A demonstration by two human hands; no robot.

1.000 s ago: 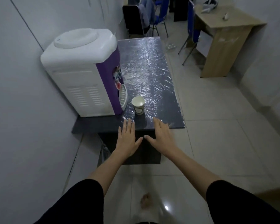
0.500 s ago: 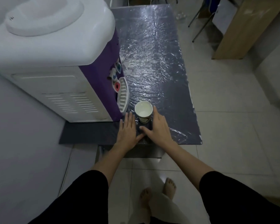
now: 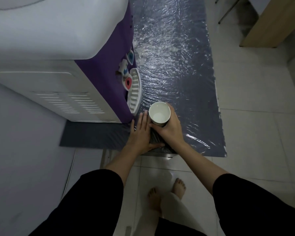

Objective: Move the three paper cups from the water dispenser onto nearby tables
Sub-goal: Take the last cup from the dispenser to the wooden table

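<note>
Head view: paper cup (image 3: 159,114) upright on dark surface (image 3: 177,65) beside water dispenser (image 3: 61,48); right hand (image 3: 170,130) fingers clamped round cup; left hand (image 3: 140,132) flat, fingers extended, touching cup side.

Cup: white paper cup (image 3: 159,114) upright on the dark table (image 3: 186,79) — just in front of the water dispenser (image 3: 58,53).
Right hand (image 3: 171,129): wrapped around the cup's side.
Left hand (image 3: 140,132): flat, fingers (image 3: 144,119) touching the cup.

Dim room, pale tiled floor (image 3: 255,126), grey wall (image 3: 15,150), wooden desk (image 3: 272,23)
</note>
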